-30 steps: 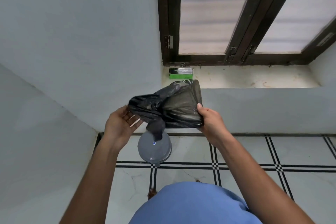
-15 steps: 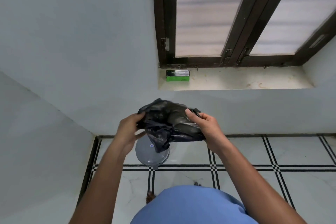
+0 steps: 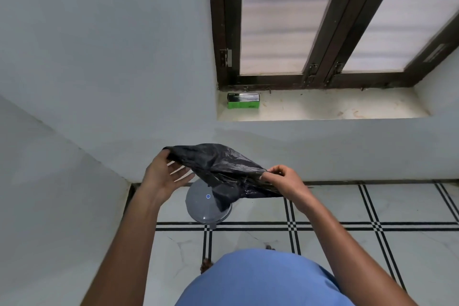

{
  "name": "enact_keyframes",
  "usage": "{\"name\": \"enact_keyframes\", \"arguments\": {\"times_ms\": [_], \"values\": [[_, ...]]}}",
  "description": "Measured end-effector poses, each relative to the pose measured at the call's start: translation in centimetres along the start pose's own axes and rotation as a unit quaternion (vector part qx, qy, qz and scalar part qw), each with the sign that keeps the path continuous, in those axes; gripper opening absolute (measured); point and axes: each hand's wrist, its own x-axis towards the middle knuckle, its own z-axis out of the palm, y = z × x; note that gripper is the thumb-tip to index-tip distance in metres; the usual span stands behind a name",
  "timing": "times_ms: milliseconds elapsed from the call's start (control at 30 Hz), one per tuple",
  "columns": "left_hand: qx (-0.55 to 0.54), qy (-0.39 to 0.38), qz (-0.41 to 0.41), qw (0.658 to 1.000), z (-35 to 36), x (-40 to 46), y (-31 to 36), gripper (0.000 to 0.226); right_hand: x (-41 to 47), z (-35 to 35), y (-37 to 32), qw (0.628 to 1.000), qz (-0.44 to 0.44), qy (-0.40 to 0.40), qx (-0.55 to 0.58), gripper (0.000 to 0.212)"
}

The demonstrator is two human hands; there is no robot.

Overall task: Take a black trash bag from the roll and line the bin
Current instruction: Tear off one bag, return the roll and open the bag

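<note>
A crumpled black trash bag [image 3: 221, 169] is stretched between both hands at waist height. My left hand [image 3: 162, 179] pinches its upper left corner with the thumb, the other fingers spread loosely below. My right hand [image 3: 285, 181] grips the bag's right end with curled fingers. Directly beneath the bag a grey round bin [image 3: 198, 206] with its lid closed stands on the tiled floor; the bag's hanging fold hides part of the lid. The green and black box of the bag roll [image 3: 243, 100] lies on the window sill.
White walls meet in a corner at the left, close to the bin. A window sill [image 3: 323, 107] and a dark-framed window are above. White floor tiles with black lines extend to the right. My blue shirt fills the bottom of the view.
The hands have pulled apart, stretching the bunched bag out sideways. My left hand's fingers have spread open below the bag's corner. The view has dropped a little.
</note>
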Motion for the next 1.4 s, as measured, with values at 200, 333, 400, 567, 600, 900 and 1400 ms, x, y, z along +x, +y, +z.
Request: {"name": "enact_keyframes", "arguments": {"times_ms": [200, 333, 400, 567, 600, 900, 1400], "values": [[0.162, -0.108, 0.002, 0.981, 3.2, -2.2, -1.3, 0.036, -3.8, 1.7, -4.3, 0.959, -0.126, -0.014, -0.254, 0.143], [0.201, -0.156, 0.008, 0.967, 4.8, -3.1, -1.6, 0.040, -4.6, 2.7, -6.2, 0.922, -0.238, -0.009, -0.306, 0.128], [0.217, -0.173, 0.026, 0.960, 4.9, -3.3, -1.4, 0.039, -4.2, 2.8, -6.4, 0.902, -0.264, 0.012, -0.342, 0.103], [0.175, -0.105, 0.071, 0.976, 4.9, -3.9, -0.1, 0.046, -3.4, 2.0, -6.5, 0.895, -0.128, 0.081, -0.421, 0.059], [0.172, -0.087, 0.070, 0.979, 4.7, -3.9, 0.2, 0.050, -3.5, 1.6, -6.4, 0.893, -0.083, 0.063, -0.437, 0.061], [0.323, -0.178, 0.121, 0.922, 5.1, -5.0, 1.0, 0.043, -6.4, 1.4, -8.2, 0.922, -0.315, -0.075, -0.212, 0.137], [0.592, 0.067, 0.145, 0.790, -0.3, -1.6, -0.5, 0.053, -2.5, -0.4, -8.1, 0.968, -0.102, 0.058, 0.223, 0.022]]}}
